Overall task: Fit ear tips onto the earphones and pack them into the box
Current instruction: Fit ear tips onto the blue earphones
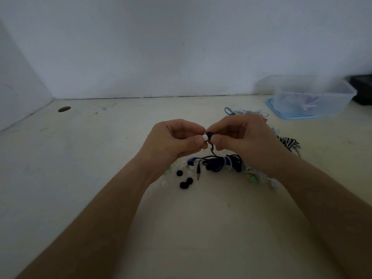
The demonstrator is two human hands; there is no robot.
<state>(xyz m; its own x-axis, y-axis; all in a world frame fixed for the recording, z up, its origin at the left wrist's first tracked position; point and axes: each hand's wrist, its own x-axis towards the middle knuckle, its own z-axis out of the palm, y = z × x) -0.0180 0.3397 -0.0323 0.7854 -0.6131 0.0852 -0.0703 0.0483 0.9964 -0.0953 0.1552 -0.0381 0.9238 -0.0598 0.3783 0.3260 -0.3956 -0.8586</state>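
Note:
My left hand (177, 139) pinches a white ear tip (205, 137) between thumb and fingers. It meets a dark blue earbud (210, 135) that my right hand (243, 137) pinches, both raised above the table. The earbud's cable hangs down to a tied blue-black cable bundle (220, 163) on the table. The second blue earbud (191, 161) and the jack plug (198, 170) lie beside the bundle. Loose black ear tips (185, 181), white and green ones lie scattered below my left hand. A clear plastic box (311, 97) stands at the back right.
More earphones lie behind and right of my right hand, among them a black-and-white striped cable (289, 142) and a white one (251, 112). The box rests on a blue lid (270, 103). A round hole (64, 109) is in the table at back left. A wall closes the back.

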